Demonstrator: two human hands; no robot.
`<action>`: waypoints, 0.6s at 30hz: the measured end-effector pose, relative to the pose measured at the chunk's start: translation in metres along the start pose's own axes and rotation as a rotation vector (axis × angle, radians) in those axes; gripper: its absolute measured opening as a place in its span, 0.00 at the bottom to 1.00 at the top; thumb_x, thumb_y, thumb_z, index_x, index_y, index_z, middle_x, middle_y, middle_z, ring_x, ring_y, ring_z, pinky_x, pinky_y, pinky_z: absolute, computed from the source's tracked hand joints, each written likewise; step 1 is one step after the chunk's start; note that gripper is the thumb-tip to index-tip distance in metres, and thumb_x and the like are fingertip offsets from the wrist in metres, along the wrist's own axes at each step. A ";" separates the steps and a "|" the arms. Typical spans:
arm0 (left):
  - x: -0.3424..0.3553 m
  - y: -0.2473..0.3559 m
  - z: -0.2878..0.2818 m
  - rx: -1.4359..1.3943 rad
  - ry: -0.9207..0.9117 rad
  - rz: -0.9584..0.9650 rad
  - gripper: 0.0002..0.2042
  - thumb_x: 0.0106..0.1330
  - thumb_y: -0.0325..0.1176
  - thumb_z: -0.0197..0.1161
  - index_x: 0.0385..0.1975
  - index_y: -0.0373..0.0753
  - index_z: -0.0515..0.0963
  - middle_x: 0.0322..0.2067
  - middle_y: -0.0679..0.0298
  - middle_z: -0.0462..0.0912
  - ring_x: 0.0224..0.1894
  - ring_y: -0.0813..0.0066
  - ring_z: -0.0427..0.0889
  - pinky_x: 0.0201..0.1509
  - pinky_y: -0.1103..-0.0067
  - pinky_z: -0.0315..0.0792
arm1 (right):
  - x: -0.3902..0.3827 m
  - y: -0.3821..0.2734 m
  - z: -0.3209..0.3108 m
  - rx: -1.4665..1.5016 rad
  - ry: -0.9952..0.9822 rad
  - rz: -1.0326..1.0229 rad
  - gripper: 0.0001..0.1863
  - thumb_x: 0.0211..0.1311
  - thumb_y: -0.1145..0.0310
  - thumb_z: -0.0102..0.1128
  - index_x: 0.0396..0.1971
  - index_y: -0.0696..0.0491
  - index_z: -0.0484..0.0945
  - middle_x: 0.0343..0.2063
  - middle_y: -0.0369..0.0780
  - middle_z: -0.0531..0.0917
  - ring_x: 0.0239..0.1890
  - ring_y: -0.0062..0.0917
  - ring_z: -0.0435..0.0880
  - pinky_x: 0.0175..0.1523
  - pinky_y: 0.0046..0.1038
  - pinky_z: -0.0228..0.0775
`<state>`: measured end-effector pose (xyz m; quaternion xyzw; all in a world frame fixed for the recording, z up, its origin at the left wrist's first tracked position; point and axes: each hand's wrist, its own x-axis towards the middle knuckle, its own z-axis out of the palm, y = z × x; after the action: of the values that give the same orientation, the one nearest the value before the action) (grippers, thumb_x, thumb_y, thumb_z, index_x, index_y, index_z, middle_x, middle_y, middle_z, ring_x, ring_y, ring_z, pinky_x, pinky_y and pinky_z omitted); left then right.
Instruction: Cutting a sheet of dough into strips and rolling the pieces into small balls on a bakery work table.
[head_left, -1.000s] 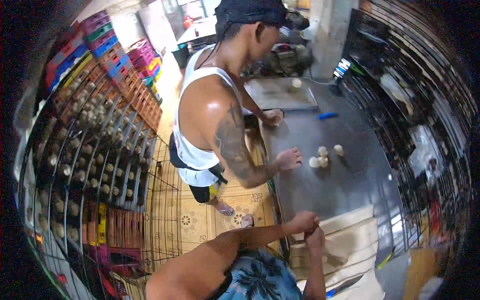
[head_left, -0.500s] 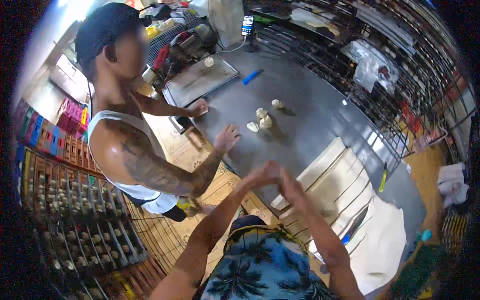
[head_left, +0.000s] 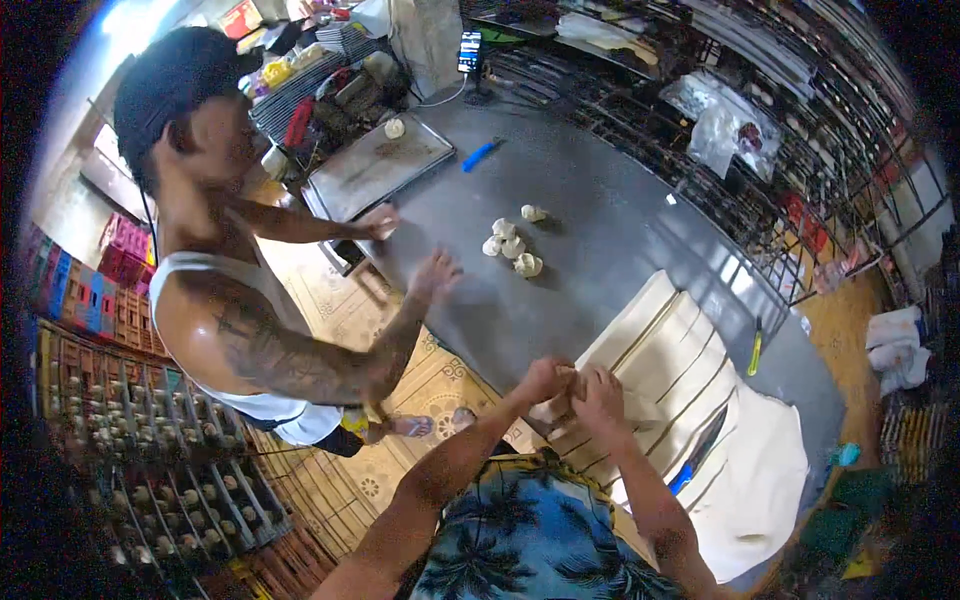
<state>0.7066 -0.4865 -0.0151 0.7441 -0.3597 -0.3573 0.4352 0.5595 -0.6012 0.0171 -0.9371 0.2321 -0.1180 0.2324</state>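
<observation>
My left hand [head_left: 546, 383] and my right hand [head_left: 601, 402] come together at the near end of the dough strips, both closed with fingers pinched. Between them is a strip of pale dough [head_left: 551, 408], partly hidden by the fingers. Next to my right hand lies a broad sheet of dough [head_left: 765, 460], its left part cut into several long strips [head_left: 655, 345]. On it rests a knife [head_left: 700, 450] with a dark blade and blue handle. Farther off, several small lumps of shaped dough [head_left: 512, 246] sit on the grey metal table [head_left: 590, 190].
A co-worker [head_left: 225, 330] stands at the left with both hands over the table edge. Beyond are a metal tray [head_left: 385, 165] with one dough lump, a blue tool [head_left: 478, 157] and a propped phone [head_left: 469, 52]. A yellow-green cutter [head_left: 755, 347] lies right. Racks [head_left: 165, 450] of dough pieces stand lower left.
My hands have drawn back from over the table to the near end of the dough strips. A further dough lump has joined the cluster. The view has shifted slightly.
</observation>
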 end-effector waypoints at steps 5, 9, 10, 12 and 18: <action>-0.013 0.021 0.002 0.005 0.107 0.188 0.14 0.66 0.40 0.70 0.44 0.36 0.84 0.36 0.47 0.87 0.38 0.47 0.87 0.44 0.64 0.79 | -0.009 -0.008 0.018 0.542 0.059 0.368 0.19 0.60 0.60 0.64 0.44 0.58 0.80 0.40 0.55 0.85 0.49 0.53 0.82 0.58 0.49 0.73; -0.010 0.036 0.001 0.192 0.260 0.017 0.14 0.67 0.42 0.66 0.34 0.35 0.84 0.31 0.43 0.85 0.36 0.37 0.83 0.40 0.60 0.78 | 0.009 -0.001 0.031 0.192 -0.180 0.228 0.20 0.62 0.57 0.60 0.40 0.60 0.81 0.40 0.58 0.86 0.48 0.57 0.84 0.56 0.50 0.74; -0.007 0.037 0.003 0.197 0.236 -0.058 0.14 0.67 0.42 0.66 0.32 0.34 0.83 0.30 0.43 0.85 0.36 0.36 0.83 0.39 0.60 0.78 | 0.012 0.000 0.030 0.148 -0.243 0.178 0.19 0.62 0.57 0.60 0.40 0.59 0.81 0.40 0.57 0.86 0.48 0.57 0.84 0.56 0.51 0.75; 0.001 0.034 0.008 0.153 0.302 -0.120 0.15 0.68 0.42 0.65 0.28 0.34 0.82 0.29 0.42 0.84 0.35 0.35 0.83 0.39 0.58 0.77 | 0.015 -0.001 0.022 -0.020 -0.392 0.212 0.17 0.62 0.58 0.60 0.39 0.57 0.82 0.39 0.56 0.87 0.47 0.57 0.84 0.54 0.51 0.75; 0.046 0.009 -0.024 0.316 0.485 -0.035 0.16 0.66 0.40 0.69 0.42 0.31 0.80 0.39 0.38 0.83 0.43 0.37 0.83 0.49 0.56 0.77 | 0.019 -0.010 -0.003 0.155 -0.276 -0.356 0.16 0.63 0.59 0.62 0.40 0.57 0.76 0.30 0.53 0.85 0.34 0.48 0.87 0.39 0.50 0.78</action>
<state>0.7469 -0.5189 -0.0083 0.8725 -0.2835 -0.1158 0.3808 0.5782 -0.6039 0.0267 -0.9498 0.0196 -0.0454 0.3088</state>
